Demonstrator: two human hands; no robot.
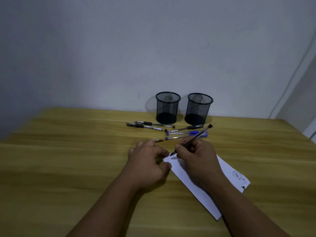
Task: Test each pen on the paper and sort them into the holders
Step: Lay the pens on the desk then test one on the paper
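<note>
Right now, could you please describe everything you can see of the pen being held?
The pen is slim, with a clear, plastic-looking barrel, a dark core and a dark end cap. The right hand grips it near the tip. It slants up and away, its tip on the near corner of the white paper on the wooden table.

Right hand [196,156] curled in a grip; left hand [148,161] loosely curled.

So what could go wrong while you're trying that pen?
The right hand writes with the pen at the very corner of the paper, so the tip might slip onto the table. The left hand holds only the sheet's edge, so it could shift. The cap lies loose and might roll.
</note>
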